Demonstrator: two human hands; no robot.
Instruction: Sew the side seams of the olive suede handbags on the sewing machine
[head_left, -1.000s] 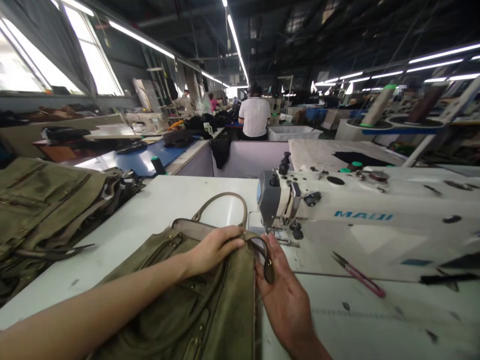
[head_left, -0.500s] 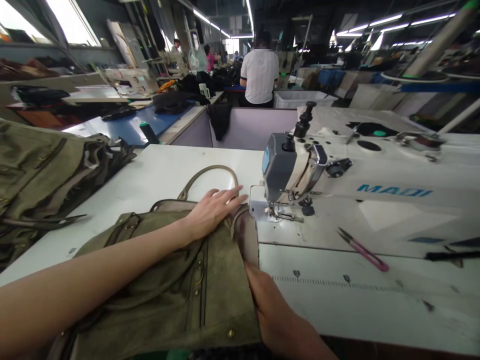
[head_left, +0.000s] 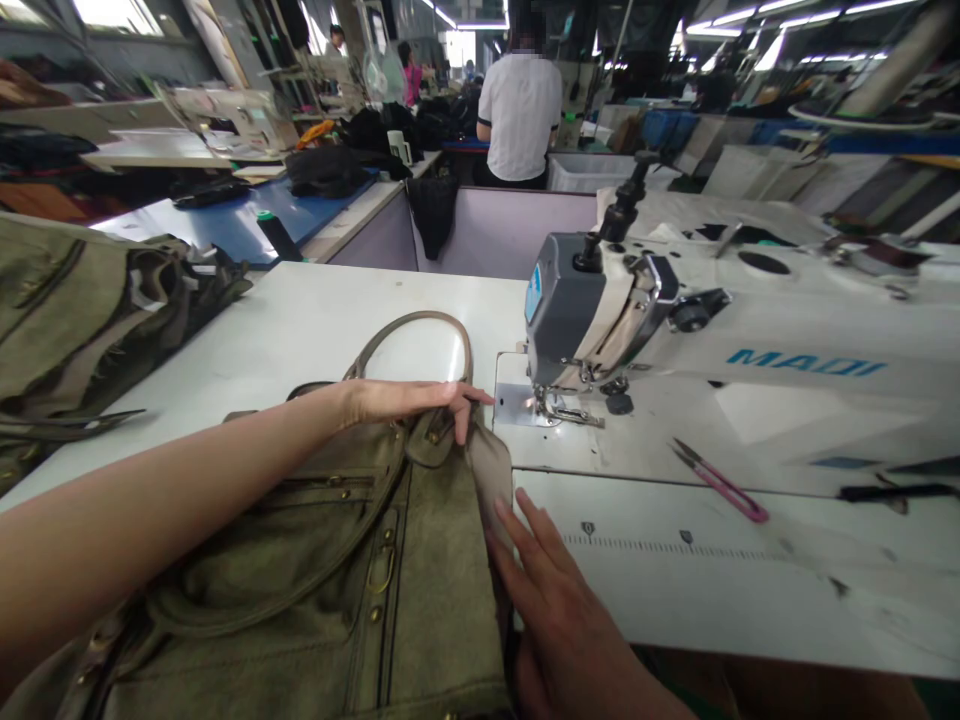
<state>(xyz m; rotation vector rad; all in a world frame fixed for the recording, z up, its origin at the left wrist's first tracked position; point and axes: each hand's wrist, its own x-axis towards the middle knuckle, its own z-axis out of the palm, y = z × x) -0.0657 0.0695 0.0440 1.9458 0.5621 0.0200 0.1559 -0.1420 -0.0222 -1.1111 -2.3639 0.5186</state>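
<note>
An olive-green handbag (head_left: 442, 560) with brass-coloured studs and zips lies in front of me. One looped handle (head_left: 420, 316) stands up behind its top edge, and another handle droops across its front. My left hand (head_left: 420, 400) is at the bag's top right corner, its fingers bent over the edge beside a small tab (head_left: 430, 447); part of its grip is hidden. Against the bag's right side rests my right hand (head_left: 555, 590), fingers stretched and spread near the pale lining strip (head_left: 491, 465). The sewing machine's needle area (head_left: 551, 405) lies just right of the bag's corner.
The white sewing machine (head_left: 810, 320) fills the right of the table (head_left: 330, 310). Pink-handled thread snips (head_left: 724, 485) lie before it, above a printed ruler scale. More olive bags (head_left: 60, 320) are piled at left. A person in a white shirt (head_left: 521, 115) stands ahead.
My left hand has turned from lying flat on the bag to bending over its top edge. My right hand has shifted up, its fingers now spread. The view has tilted down slightly.
</note>
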